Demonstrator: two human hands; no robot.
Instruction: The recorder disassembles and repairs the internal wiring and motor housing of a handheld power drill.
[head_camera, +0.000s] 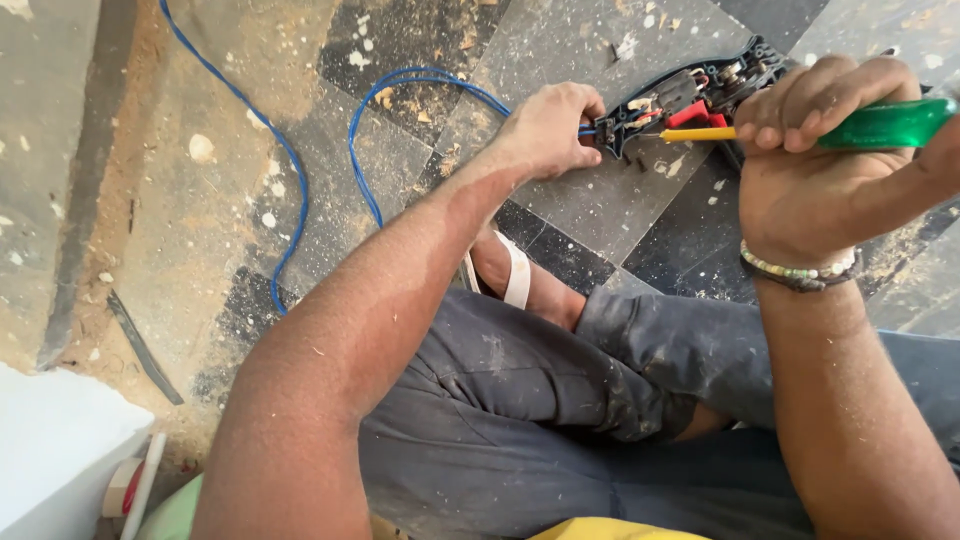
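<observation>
An opened black power-tool housing (690, 95) lies on the dusty tiled floor (590, 200), its wiring and red parts exposed, and is steadied at its cable end by the left hand (545, 130), which is closed over the spot where the blue cable (400, 110) enters. A screwdriver (800, 128) with a green handle and yellow shaft is gripped in the closed right hand (830, 150), its tip set among the inner parts. A slip of the tip could be expected if pressure is applied at an angle, since the housing rests loose on the floor and is held at one end only; the thin wires might then be nicked or pulled from their terminals. Several small dark screws (635, 158) lie loose just beside the housing and could be scattered or lost in the sawdust. The cable loops near a sandalled foot (515, 275) and could be snagged by it.
</observation>
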